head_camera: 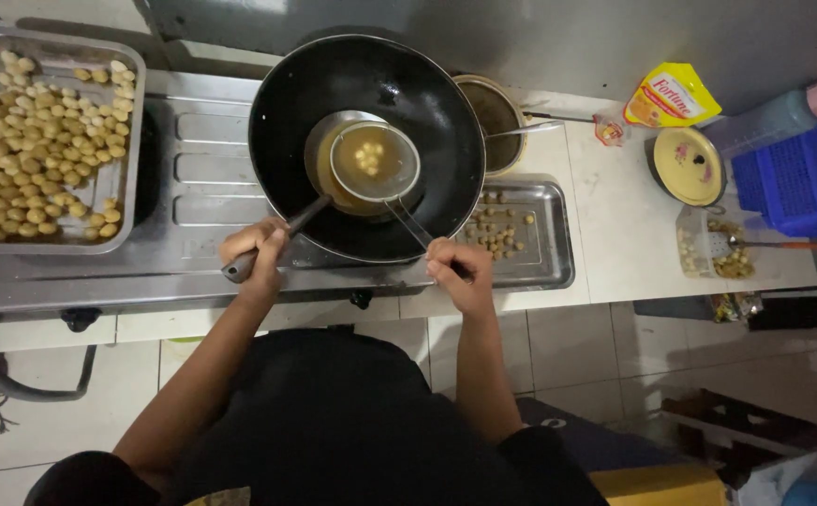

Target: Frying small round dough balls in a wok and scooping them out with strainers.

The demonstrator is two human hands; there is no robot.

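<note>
One package: soft yellow refill pouch (671, 96) with red lettering and a green patch, lying flat on the white counter (615, 215), far up-right of the right grip (458, 272), just above a round yellow lid (688, 166). Small crumpled wrapper (735, 306) at the counter edge, right of that grip. No screens or signs.

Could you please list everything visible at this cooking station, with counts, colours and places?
round black metal wok: one, black, centre of stove
mesh skimmer: one, silver, inside wok, holding a few pale balls
long-handled ladle: one, dark handle, in the oil
large steel tray of dough balls: one, silver with golden balls, far left
small steel tray: one, silver, few browned balls, right of wok
yellow oil pouch: one, top right
yellow round lid: one, right counter
blue plastic crate: one, far right
left hand: grips ladle handle
right hand: grips skimmer handle
</note>
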